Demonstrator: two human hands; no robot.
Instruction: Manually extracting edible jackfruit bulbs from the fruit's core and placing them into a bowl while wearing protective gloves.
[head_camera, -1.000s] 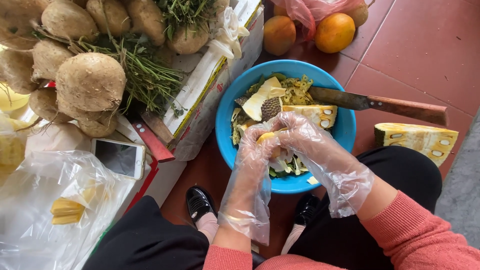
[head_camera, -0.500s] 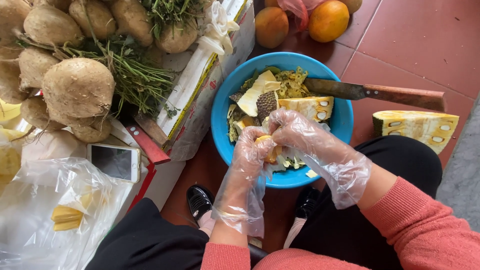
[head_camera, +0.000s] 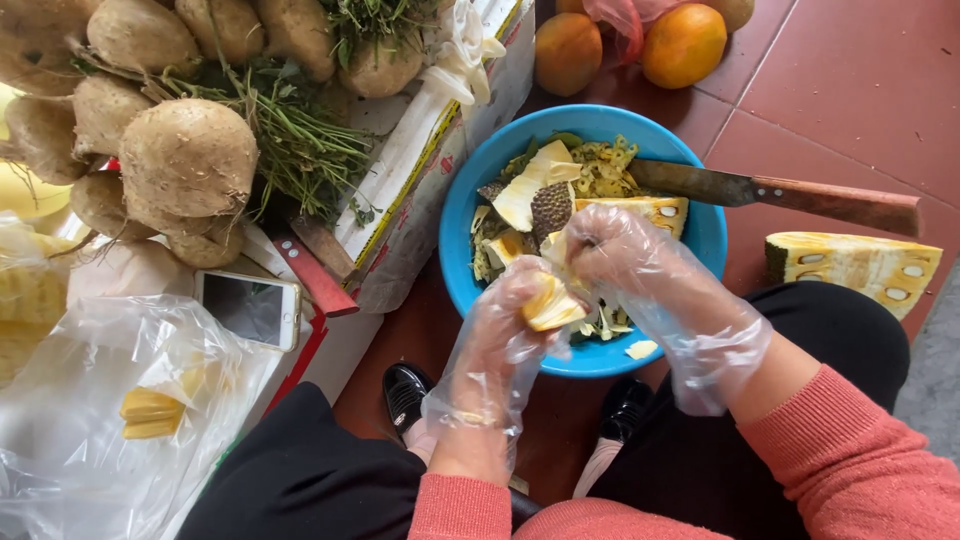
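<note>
Both my hands wear clear plastic gloves and work over a blue bowl (head_camera: 460, 230) of jackfruit scraps. My left hand (head_camera: 505, 325) grips a yellow jackfruit pod (head_camera: 550, 305). My right hand (head_camera: 630, 255) pinches at the top of that same pod, fingers closed on its pale fibres. A large knife (head_camera: 780, 190) with a wooden handle lies across the bowl's far rim. A cut jackfruit piece (head_camera: 860, 265) rests on the red tile floor to the right.
A cardboard box (head_camera: 420, 190) at left holds pale round root vegetables (head_camera: 185, 160) with green stems. A phone (head_camera: 248, 308) lies beside a clear plastic bag (head_camera: 110, 420) holding yellow pods. Orange fruits (head_camera: 685, 45) sit beyond the bowl. My black shoes (head_camera: 405, 395) show below.
My hands have drawn slightly toward me over the bowl's near side, still working the same pod. The knife and the bowl have stayed put.
</note>
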